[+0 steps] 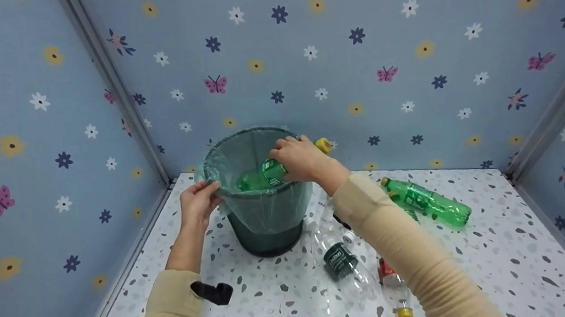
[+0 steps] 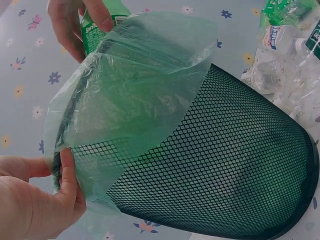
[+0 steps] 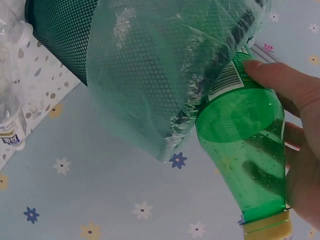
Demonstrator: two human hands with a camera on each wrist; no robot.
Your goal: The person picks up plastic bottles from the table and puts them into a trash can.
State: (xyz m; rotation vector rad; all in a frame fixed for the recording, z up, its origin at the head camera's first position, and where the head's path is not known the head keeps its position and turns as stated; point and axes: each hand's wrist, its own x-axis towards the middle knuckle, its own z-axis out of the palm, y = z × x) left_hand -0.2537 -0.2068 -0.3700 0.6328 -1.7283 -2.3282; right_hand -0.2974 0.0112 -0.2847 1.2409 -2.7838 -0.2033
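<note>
A dark mesh wastebasket (image 2: 240,165) lined with a thin green plastic bag (image 1: 266,212) stands toward the back of the table. My left hand (image 1: 198,204) pinches the rim and the bag's folded edge on the near left side. At the right of the rim, my right hand (image 1: 302,159) grips a green plastic bottle (image 3: 245,135) with a yellow cap. The bottle lies tilted across the opening, its base end inside and its cap outside to the upper right. In the left wrist view the bottle's label (image 2: 97,37) shows behind the bag.
Right of the basket lies a clear bottle with a dark green label (image 1: 340,260). Beside it is a clear bottle with a red label and yellow cap (image 1: 404,313). Farther right rests another green bottle (image 1: 429,200). Flowered panels (image 1: 336,75) enclose the table's back and sides.
</note>
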